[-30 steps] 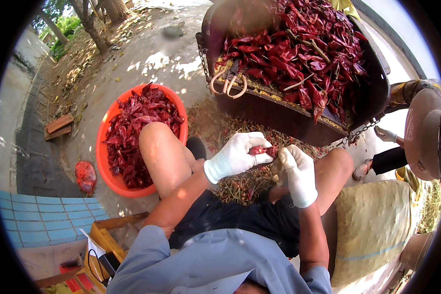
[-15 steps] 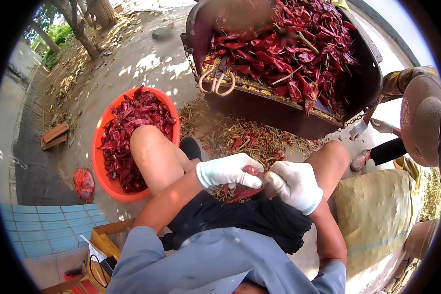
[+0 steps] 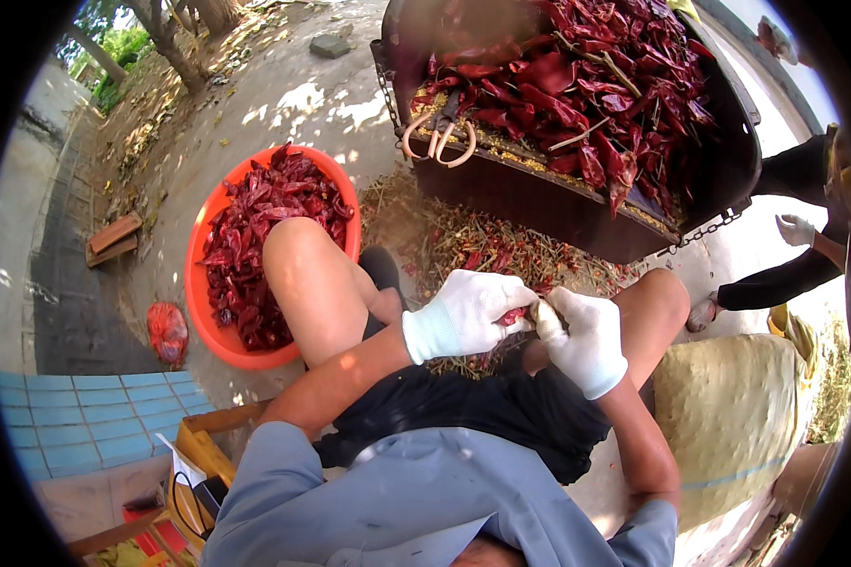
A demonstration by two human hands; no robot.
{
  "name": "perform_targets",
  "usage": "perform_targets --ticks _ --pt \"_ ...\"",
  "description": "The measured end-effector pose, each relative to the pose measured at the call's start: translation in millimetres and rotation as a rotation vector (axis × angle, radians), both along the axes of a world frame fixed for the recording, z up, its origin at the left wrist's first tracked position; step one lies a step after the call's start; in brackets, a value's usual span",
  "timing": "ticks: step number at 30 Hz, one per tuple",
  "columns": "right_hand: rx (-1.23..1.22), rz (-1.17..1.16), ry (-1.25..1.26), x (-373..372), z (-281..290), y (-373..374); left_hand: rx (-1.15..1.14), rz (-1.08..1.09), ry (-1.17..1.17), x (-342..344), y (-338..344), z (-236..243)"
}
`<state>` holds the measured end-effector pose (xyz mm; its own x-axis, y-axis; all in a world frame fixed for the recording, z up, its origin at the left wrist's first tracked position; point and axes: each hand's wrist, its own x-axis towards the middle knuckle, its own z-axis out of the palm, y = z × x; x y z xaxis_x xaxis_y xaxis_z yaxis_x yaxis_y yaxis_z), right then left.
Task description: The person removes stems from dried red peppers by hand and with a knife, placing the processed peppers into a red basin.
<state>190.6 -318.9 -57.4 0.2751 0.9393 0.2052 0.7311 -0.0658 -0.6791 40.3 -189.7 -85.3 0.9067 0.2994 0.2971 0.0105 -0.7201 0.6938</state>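
Both my hands wear white gloves and meet above my lap. My left hand (image 3: 471,314) is closed around a dried red chili pepper (image 3: 513,317), which shows between its fingertips. Against the pepper's right end, my right hand (image 3: 584,342) is closed in a pinch; the fingers hide the tip there. To my left, an orange-red plastic tub (image 3: 195,283) holds many dried red chilies (image 3: 246,255). Ahead stands a dark metal cart (image 3: 539,213) heaped with more dried chilies (image 3: 586,94). Scissors with tan handles (image 3: 440,142) lie on its near edge.
Cut stems and red scraps (image 3: 482,246) litter the ground between my feet and the cart. A stuffed pale sack (image 3: 728,416) stands at my right. Beyond it is a co-worker's gloved hand (image 3: 796,230). A red bag (image 3: 167,333) and bricks (image 3: 113,238) lie left.
My hands have shifted slightly right and up relative to my lap, and less of the pepper shows between them. The co-worker at the right has straightened away from the cart's corner.
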Motion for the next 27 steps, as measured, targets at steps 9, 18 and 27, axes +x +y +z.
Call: perform_targets --ticks 9,18,27 --pt "-0.072 -0.335 0.988 -28.6 -9.8 19.2 0.068 0.183 -0.237 -1.0 4.3 -17.2" --pt "0.079 -0.355 0.915 -34.1 -1.1 20.1 0.155 0.284 -0.376 3.2 -0.1 -12.2" --pt "0.197 -0.390 0.830 -43.9 3.9 24.8 -0.170 0.349 -0.473 8.1 -11.7 -8.0"
